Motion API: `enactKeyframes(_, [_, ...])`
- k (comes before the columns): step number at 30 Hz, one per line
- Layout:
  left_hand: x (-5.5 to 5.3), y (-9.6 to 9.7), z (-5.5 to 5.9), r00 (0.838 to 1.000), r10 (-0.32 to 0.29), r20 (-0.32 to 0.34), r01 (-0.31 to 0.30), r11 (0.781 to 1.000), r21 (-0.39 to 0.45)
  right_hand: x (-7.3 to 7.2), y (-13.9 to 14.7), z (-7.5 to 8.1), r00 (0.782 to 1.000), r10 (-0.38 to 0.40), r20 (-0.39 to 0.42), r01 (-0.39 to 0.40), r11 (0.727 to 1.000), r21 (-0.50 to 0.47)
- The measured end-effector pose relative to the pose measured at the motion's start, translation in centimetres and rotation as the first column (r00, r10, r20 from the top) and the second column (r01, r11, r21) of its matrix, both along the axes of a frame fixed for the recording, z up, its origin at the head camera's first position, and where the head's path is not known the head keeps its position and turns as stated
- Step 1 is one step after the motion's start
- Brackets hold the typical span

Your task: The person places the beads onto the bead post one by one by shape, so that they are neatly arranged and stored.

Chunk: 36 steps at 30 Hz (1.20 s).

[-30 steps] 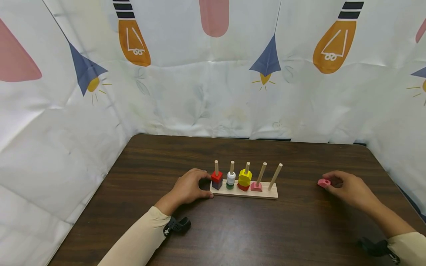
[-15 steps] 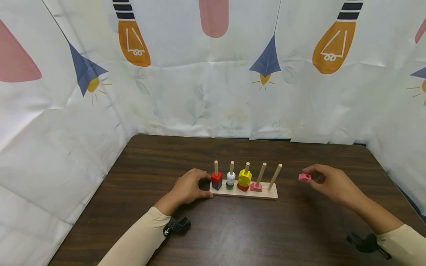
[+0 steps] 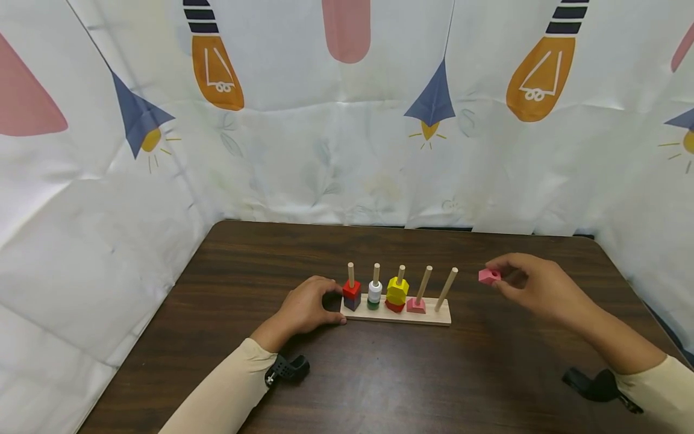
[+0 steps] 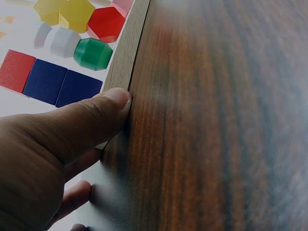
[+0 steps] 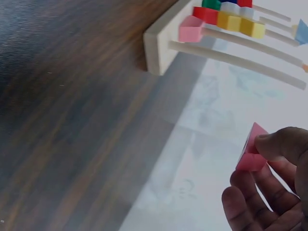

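Observation:
A wooden peg board [image 3: 443, 314] with upright dowels lies across the middle of the table. My left hand [image 3: 306, 305] grips its left end, the thumb [image 4: 108, 103] against the front edge. Raised to the right of the board, my right hand [image 3: 534, 282] pinches a pink triangular block [image 3: 487, 276] between thumb and fingertips. From the left, the dowels carry a red block [image 3: 351, 289] over dark blue, white pieces [image 3: 375, 292] over green, and yellow hexagons [image 3: 397, 292] over red. Another pink block [image 3: 416, 306] sits low on the fourth dowel. The rightmost dowel [image 3: 447, 288] is bare.
The dark wood-grain table [image 3: 379, 380] runs back to a white printed curtain [image 3: 336, 163], which also hangs at both sides. A black strap-on device is worn at the left wrist [image 3: 287, 369] and another at the right wrist [image 3: 593, 386].
My right hand has lifted the pink block and carried it leftward toward the peg board. The left hand has kept its place at the board's end.

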State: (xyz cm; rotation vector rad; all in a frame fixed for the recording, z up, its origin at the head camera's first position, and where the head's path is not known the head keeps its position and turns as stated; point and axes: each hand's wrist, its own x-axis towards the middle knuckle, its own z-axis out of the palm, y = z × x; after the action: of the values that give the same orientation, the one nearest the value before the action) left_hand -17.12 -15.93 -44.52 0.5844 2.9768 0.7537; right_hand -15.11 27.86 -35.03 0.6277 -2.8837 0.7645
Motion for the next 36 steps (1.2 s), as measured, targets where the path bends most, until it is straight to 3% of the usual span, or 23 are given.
enactKeyframes(9, [0.0, -0.1, -0.1, 1.000, 0.003, 0.003, -0.003, 1.000, 0.001, 0.0, -0.9, 1.5, 0.984, 0.068, -0.164, -0.074, 0.997, -0.034])
enactKeyframes(20, [0.0, 0.0, 0.0, 1.000, 0.004, 0.008, -0.004, 1.000, 0.002, -0.3, -2.2, 2.8, 0.938, 0.172, -0.302, -0.202, 0.977, -0.070])
enactKeyframes(25, [0.0, 0.0, 0.0, 1.000, 0.005, 0.008, -0.005, 1.000, -0.003, -0.4, -3.4, 3.1, 0.925, 0.213, -0.314, -0.257, 0.961, -0.104])
enactKeyframes(36, [-0.1, 0.0, -0.1, 1.000, 0.003, 0.007, -0.003, 1.000, -0.002, -0.8, -5.8, 2.8, 0.931, 0.244, -0.272, -0.287, 0.949, -0.130])
